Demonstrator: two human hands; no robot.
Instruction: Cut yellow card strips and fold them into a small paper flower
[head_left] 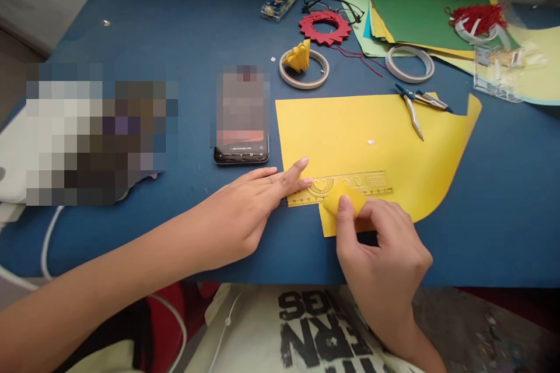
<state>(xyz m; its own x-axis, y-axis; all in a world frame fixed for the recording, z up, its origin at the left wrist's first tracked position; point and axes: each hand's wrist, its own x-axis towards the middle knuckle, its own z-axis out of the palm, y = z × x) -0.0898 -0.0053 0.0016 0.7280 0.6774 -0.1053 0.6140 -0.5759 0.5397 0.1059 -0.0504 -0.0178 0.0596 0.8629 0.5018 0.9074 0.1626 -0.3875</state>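
My left hand lies with its fingers stretched out over the left end of a clear plastic ruler. The ruler has a protractor and cut-out shapes, and it rests on a yellow paper sheet. Between the thumb and bent fingers of my right hand, a raised part of the yellow paper is pinched, at the sheet's near edge. That raised part covers some of the ruler's middle. A compass lies across the far right of the sheet, whose right edge curls up.
Behind the sheet are tape rolls, a folded yellow paper piece, a red paper ring, glasses and coloured sheets. A phone lies left of the sheet. A white cable crosses the blue table's left side.
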